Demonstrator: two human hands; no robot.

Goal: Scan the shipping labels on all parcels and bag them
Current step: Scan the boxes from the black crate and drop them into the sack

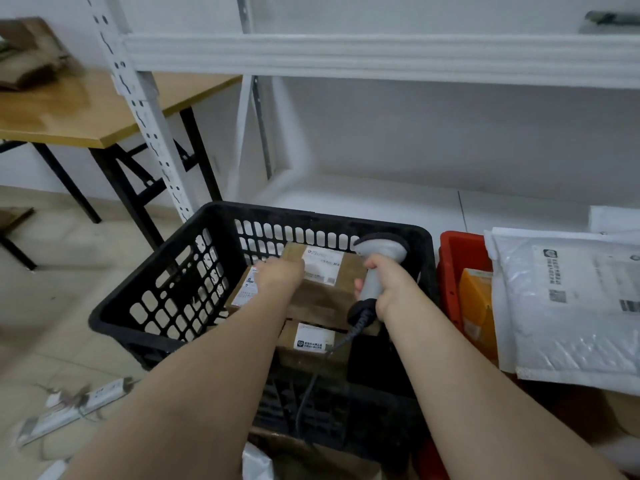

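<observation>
Two hands: right (391,282) grips scanner (381,249), left (280,273) touches parcel (322,297), grip unclear.

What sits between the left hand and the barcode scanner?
Head view: a white shipping label on the top cardboard parcel, left of the barcode scanner.

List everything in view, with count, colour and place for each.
basket: one, black, on the floor at centre.
cardboard parcels: at least three, brown with white labels, inside the basket.
scanner: one, grey with a black cable, over the basket.
bin: one, red, right of the basket.
orange parcel: one, orange, in the bin.
padded mailers: at least two, white, far right beside the bin.
shelving: one, white, behind the basket.
table: one, wood top, black legs, upper left.
power strip: one, white, floor at lower left.
left hand: on the top parcel; grip unclear.
right hand: grips the scanner's handle.
</observation>
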